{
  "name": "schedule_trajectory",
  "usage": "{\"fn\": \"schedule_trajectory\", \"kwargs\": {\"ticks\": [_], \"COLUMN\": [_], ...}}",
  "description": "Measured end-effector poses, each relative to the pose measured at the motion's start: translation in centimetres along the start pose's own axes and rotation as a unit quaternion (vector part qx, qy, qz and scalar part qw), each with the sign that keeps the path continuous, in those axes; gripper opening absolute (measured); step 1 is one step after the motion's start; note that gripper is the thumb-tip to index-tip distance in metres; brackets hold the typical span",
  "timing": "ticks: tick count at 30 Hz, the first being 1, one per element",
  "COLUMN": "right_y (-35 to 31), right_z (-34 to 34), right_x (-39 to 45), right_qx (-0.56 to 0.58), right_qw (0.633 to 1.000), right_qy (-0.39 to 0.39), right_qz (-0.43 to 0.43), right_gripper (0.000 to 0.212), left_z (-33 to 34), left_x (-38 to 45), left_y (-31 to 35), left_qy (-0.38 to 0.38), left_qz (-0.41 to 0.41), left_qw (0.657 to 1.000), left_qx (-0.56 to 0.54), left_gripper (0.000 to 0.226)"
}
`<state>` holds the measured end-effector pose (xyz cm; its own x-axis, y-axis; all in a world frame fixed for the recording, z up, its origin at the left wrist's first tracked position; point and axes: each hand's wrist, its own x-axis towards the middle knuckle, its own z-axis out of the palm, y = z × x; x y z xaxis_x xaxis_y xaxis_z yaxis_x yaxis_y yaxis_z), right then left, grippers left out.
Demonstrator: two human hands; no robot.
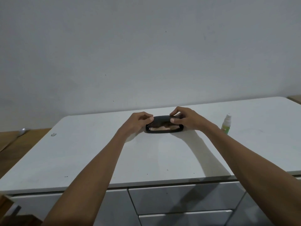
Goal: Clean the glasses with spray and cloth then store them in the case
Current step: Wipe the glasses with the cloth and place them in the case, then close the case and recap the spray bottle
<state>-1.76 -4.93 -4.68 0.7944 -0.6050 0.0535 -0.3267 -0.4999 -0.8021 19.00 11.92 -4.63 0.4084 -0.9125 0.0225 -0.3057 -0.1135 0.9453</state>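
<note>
Both hands on the lid of the glasses case, mid-table.

The black case (164, 127) lies flat on the white table (97, 152), its long axis running left to right, with the lid half raised and opening toward the near side. Something pale, probably the cloth, shows inside, but it's too blurry to be sure. Both arms reach straight out from the near edge. The left hand (138, 122) pinches the lid's left end and the right hand (185, 119) pinches the right end, fingers curled over, thumbs underneath. The spray bottle (226, 124) stands upright, off to the right.
</note>
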Motion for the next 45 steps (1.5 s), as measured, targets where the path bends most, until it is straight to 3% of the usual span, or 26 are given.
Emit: {"fn": "schedule_trajectory", "kwargs": {"ticks": [12,18,30,37,45], "right_y": [1.1,1.4,1.2,2.0,2.0], "right_z": [2.1,3.4,2.4,2.5,3.5], "right_x": [-2.0,-2.6,4.2,9.6,11.7], "right_qx": [-0.088,-0.165,-0.142,-0.138,-0.145], "right_qw": [0.992,0.978,0.982,0.983,0.981], "right_qy": [0.060,0.095,0.110,0.107,0.119], "right_qz": [-0.063,-0.078,-0.056,-0.057,-0.048], "right_gripper": [0.038,0.052,0.049,0.048,0.051], "left_z": [0.9,1.8,-0.1,-1.8,-2.7], "left_x": [-2.1,-2.1,3.7,8.7,10.9], "left_y": [-1.4,-2.4,-2.1,-3.6,-4.3], "left_qy": [0.026,0.060,0.094,0.113,0.119], "left_qz": [0.036,0.072,0.064,0.068,0.069], "left_qw": [0.999,0.990,0.991,0.979,0.975], "left_qx": [0.024,0.108,0.065,0.154,0.172], "left_gripper": [0.041,0.044,0.041,0.038,0.038]}}
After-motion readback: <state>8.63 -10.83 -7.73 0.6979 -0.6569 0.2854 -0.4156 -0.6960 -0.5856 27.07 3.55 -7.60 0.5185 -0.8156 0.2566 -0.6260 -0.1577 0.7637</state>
